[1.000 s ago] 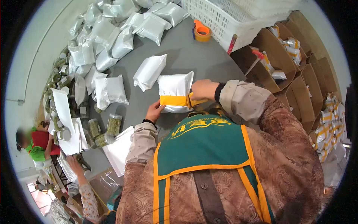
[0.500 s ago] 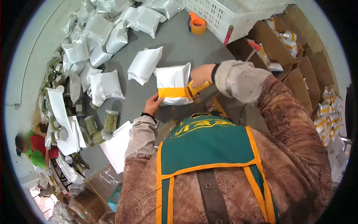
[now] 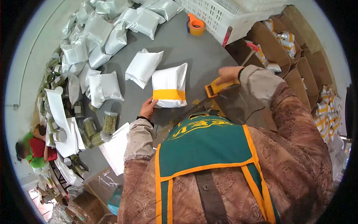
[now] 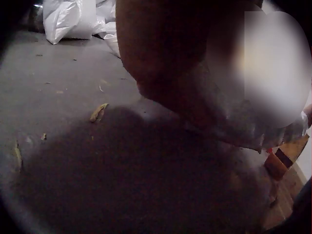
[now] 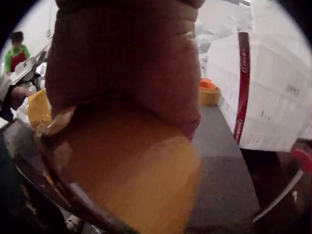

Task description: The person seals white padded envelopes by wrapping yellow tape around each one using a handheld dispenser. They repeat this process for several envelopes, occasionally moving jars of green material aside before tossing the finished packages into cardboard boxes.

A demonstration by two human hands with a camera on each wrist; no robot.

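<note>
A puffy white package, wrapped across its lower part with a yellow tape band, sits near the table's front edge. My left hand grips its lower left corner; in the left wrist view that hand is dark and close to the camera. Off to the right, apart from the package, my right hand holds a yellow tape dispenser. In the right wrist view the big tape roll fills the space under the hand. A second, untaped white package lies just behind the first.
Silver pouches pile up at the back left, with jars and white sheets nearer. An orange tape dispenser stands by a white plastic basket. Cardboard boxes line the right; another person is far left.
My right hand has moved right with the tape dispenser, away from the package, and the tape is parted from it. The left hand stays at the package, which has shifted slightly left.
</note>
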